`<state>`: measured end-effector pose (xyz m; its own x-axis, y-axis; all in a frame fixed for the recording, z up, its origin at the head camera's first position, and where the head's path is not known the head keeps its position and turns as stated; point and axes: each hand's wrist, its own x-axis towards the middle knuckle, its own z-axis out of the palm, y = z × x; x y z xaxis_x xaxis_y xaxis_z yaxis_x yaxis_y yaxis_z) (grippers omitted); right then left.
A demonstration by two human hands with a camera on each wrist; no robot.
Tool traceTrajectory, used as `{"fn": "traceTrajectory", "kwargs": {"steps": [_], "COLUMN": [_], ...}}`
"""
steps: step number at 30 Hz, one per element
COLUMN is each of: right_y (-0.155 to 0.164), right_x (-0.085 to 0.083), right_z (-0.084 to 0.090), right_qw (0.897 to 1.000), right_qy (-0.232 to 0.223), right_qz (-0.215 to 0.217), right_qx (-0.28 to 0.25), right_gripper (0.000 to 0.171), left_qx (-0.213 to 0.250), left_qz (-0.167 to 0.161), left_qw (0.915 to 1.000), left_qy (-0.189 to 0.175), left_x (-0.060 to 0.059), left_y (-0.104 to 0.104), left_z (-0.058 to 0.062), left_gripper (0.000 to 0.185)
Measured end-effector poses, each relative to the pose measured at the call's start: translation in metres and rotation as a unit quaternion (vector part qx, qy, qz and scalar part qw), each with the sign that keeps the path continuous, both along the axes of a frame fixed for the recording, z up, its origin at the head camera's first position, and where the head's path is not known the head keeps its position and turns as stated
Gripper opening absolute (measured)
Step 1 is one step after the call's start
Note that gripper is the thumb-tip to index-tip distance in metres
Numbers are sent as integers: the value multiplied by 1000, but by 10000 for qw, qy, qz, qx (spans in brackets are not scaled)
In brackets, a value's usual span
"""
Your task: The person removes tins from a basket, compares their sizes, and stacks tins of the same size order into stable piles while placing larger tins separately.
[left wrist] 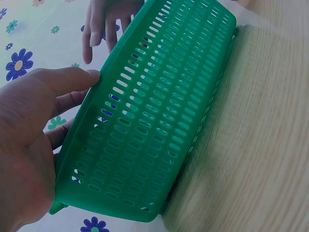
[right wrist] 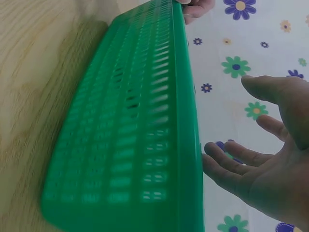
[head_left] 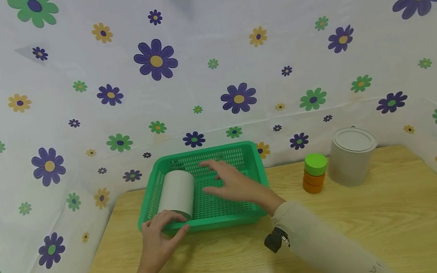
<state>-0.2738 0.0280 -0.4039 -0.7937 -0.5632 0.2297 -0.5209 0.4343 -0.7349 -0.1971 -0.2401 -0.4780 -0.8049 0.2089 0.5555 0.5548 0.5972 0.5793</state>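
A white cylinder (head_left: pixel 177 191) lies on its side in the left part of a green plastic basket (head_left: pixel 230 219). My left hand (head_left: pixel 159 239) is at the basket's front left rim, fingers over the edge by the cylinder's near end. In the left wrist view, that hand's thumb (left wrist: pixel 79 79) lies along the rim and its other fingers are partly hidden behind it. My right hand (head_left: pixel 231 183) hovers over the basket's right half, fingers spread and holding nothing. The right wrist view shows this hand (right wrist: pixel 265 150) with loosely bent fingers beyond the rim.
Right of the basket, an orange jar with a green lid (head_left: pixel 314 173) stands on the wooden table (head_left: pixel 365 223). Beside it is a white lidded can (head_left: pixel 351 156). A flower-printed white sheet (head_left: pixel 202 82) hangs behind the table and along its sides.
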Motion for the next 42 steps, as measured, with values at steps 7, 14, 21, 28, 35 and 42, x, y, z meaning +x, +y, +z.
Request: {"fn": "traceTrajectory", "kwargs": {"steps": [7, 14, 21, 28, 35, 42], "right_y": [-18, -34, -50, -60, -71, -88], "right_x": [-10, -18, -24, -32, -37, -37], "right_z": [-9, -16, -26, -34, -39, -42], "right_qw": [9992, 9976, 9917, 9806, 9575, 9371], "right_qy": [-391, -643, -1172, -1809, -2653, -3221], "right_qz": [-34, -104, -310, -433, -636, -672], "right_qx": [-68, -214, -433, -610, -935, -1165], "right_gripper": [67, 68, 69, 77, 83, 93], "left_qx": [-36, -36, -34, -11, -84, -43], "left_qz": [16, 61, -2, -21, -18, 56], "left_qw": [10000, 10000, 10000, 10000, 9998, 9998], "left_qy": [12, 29, 28, 77, 171, 190], "left_x": [1, 0, 0, -1, -3, -1], "left_y": [1, 1, 0, 0, 1, 0], "left_z": [-1, 0, -1, -1, 0, -1], "left_gripper": [20, 21, 21, 21, 20, 22]}}
